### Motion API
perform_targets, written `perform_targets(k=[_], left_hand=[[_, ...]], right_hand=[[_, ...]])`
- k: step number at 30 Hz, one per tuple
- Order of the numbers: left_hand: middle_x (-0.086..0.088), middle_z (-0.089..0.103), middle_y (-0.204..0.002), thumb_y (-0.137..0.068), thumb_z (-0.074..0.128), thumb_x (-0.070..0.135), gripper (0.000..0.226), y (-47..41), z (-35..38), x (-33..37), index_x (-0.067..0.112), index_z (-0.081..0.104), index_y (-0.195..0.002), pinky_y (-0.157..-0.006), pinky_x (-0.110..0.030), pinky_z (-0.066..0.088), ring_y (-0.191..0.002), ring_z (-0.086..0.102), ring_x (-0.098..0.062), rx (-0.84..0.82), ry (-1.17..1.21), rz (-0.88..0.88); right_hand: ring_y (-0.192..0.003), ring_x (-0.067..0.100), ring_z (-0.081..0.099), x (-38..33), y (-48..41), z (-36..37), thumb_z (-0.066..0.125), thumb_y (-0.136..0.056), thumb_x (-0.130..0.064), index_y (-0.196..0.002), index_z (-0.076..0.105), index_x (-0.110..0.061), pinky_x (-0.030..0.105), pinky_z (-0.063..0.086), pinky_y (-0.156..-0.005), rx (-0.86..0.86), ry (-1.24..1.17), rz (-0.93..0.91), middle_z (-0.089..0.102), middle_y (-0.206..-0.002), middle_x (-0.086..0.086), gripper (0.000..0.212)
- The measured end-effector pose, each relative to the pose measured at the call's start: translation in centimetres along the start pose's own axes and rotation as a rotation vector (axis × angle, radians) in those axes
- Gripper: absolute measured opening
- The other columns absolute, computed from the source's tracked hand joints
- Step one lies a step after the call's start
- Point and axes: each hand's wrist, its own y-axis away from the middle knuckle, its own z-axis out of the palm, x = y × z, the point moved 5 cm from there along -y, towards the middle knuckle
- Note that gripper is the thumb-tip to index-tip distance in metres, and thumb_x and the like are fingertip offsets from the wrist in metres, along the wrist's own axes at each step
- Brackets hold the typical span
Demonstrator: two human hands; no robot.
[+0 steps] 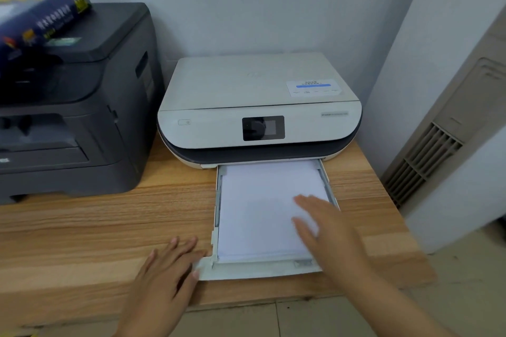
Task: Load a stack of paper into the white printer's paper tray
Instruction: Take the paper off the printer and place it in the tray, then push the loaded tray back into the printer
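Observation:
The white printer [257,107] sits on a wooden table, its paper tray [246,271] pulled out toward me. A stack of white paper [257,210] lies flat inside the tray. My right hand [325,230] hovers over the stack's right side, fingers spread and blurred, holding nothing. My left hand [167,268] rests flat on the table, its fingertips touching the tray's front left corner.
A large black printer [74,107] stands at the left with a blue ream of paper [38,13] on top. The wooden table [95,227] ends just past the tray's front. A beige vented unit [438,150] stands at the right by the wall.

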Motion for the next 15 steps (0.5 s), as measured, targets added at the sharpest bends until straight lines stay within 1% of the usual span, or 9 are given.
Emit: perform_targets(k=[1,3,4,5,6,8,9,12,15], left_hand=[[0.028,0.045,-0.128,-0.077,0.023,0.065,0.057,-0.3,-0.2,0.0,0.040,0.060,-0.112,-0.105,-0.023,0.022,-0.131,0.034,-0.001,0.022,-0.003,0.015],[0.022,0.058,-0.111,-0.081,0.035,0.060,0.050,-1.1,-1.0,0.8,0.030,0.065,-0.108,-0.091,-0.024,0.037,-0.112,0.054,-0.011,0.077,0.022,0.007],[0.019,0.059,-0.107,-0.083,0.044,0.052,0.042,-1.8,-1.4,1.2,0.027,0.064,-0.110,-0.087,-0.026,0.038,-0.107,0.056,-0.013,0.084,0.073,-0.043],[0.018,0.058,-0.107,-0.087,0.050,0.042,0.035,-2.5,-1.7,1.8,0.025,0.062,-0.115,-0.085,-0.026,0.038,-0.106,0.055,-0.012,0.090,0.143,-0.089],[0.020,0.058,-0.108,-0.089,0.053,0.033,0.031,-3.4,-1.9,2.4,0.025,0.060,-0.118,-0.085,-0.025,0.038,-0.105,0.054,-0.008,0.100,0.216,-0.117],[0.031,0.053,-0.105,-0.091,0.052,0.025,0.030,-5.0,-2.1,3.7,0.029,0.057,-0.120,-0.082,-0.019,0.038,-0.097,0.049,0.007,0.083,0.324,-0.132],[0.032,0.053,-0.106,-0.092,0.052,0.025,0.031,-5.8,-2.1,4.3,0.031,0.055,-0.122,-0.082,-0.017,0.038,-0.096,0.048,0.009,0.070,0.365,-0.133],[0.022,0.055,-0.115,-0.090,0.056,0.027,0.039,-7.4,-1.6,4.6,0.027,0.052,-0.129,-0.089,-0.022,0.039,-0.105,0.049,0.000,0.052,0.458,-0.188],[0.027,0.055,-0.111,-0.088,0.059,0.022,0.042,-8.4,-1.0,4.3,0.032,0.052,-0.128,-0.092,-0.025,0.042,-0.111,0.052,-0.003,0.041,0.449,-0.181]], right_hand=[[-0.125,0.007,0.046,2.1,-0.2,-0.9,0.050,-0.093,-0.032,-0.131,0.052,-0.024,0.027,0.033,-0.108,0.003,-0.046,0.141,0.050,-0.127,-0.018,0.039],[-0.117,0.019,0.056,6.0,-0.5,-1.5,0.053,-0.092,-0.026,-0.120,0.060,-0.016,0.039,0.044,-0.101,-0.002,-0.181,0.386,0.063,-0.122,-0.004,0.030],[-0.112,0.023,0.059,7.2,-0.8,-1.6,0.053,-0.091,-0.024,-0.116,0.061,-0.015,0.044,0.047,-0.097,0.005,-0.277,0.480,0.067,-0.118,0.002,0.028],[-0.111,0.022,0.060,8.1,-1.0,-1.3,0.054,-0.091,-0.025,-0.119,0.061,-0.017,0.044,0.048,-0.096,0.010,-0.363,0.561,0.067,-0.117,0.002,0.030],[-0.110,0.019,0.059,8.6,-1.3,-1.1,0.054,-0.091,-0.025,-0.124,0.058,-0.019,0.040,0.048,-0.096,0.006,-0.409,0.611,0.065,-0.120,-0.001,0.034],[-0.106,0.013,0.055,9.2,-2.0,-0.9,0.055,-0.091,-0.028,-0.130,0.054,-0.017,0.030,0.045,-0.090,-0.036,-0.375,0.628,0.062,-0.122,-0.001,0.040],[-0.104,0.011,0.055,9.3,-2.4,-0.9,0.056,-0.090,-0.031,-0.129,0.055,-0.017,0.028,0.044,-0.088,-0.062,-0.357,0.620,0.062,-0.122,-0.002,0.042],[-0.104,0.014,0.059,9.4,-3.4,-0.6,0.061,-0.087,-0.032,-0.124,0.061,-0.016,0.030,0.047,-0.091,-0.117,-0.334,0.590,0.066,-0.118,-0.001,0.040],[-0.108,0.018,0.058,9.5,-3.9,-0.6,0.063,-0.087,-0.021,-0.124,0.060,-0.012,0.031,0.045,-0.093,-0.111,-0.285,0.574,0.066,-0.120,0.004,0.038]])
